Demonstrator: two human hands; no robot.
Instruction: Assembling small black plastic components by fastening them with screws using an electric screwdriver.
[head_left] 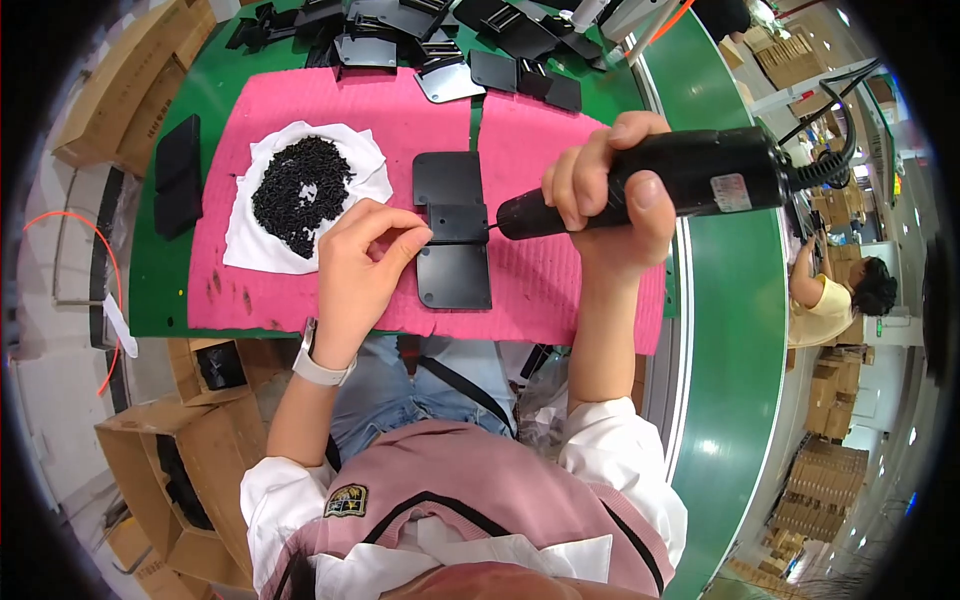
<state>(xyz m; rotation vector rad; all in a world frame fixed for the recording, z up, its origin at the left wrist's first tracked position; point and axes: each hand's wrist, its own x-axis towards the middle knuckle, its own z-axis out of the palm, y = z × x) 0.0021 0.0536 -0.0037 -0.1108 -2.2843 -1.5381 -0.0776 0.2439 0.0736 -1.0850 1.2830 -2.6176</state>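
My right hand (610, 195) is wrapped round a black electric screwdriver (700, 175), held level with its bit pointing left. The tip reaches the right edge of a black plastic hinged part (452, 275), at its middle section. On the opposite side, my left hand (370, 250) has thumb and forefinger pinched together at the part's left edge; anything small between the fingertips is hidden. The part lies flat on a pink foam mat (540, 290). Left of it, a white cloth (245, 245) bears a heap of small black screws (295, 190).
Several black plastic parts (390, 20) are piled at the back of the green table (720, 300). Another black part (178, 175) lies left of the mat. Cardboard boxes (170, 480) stand on the floor at lower left. A person in yellow (825, 310) is at far right.
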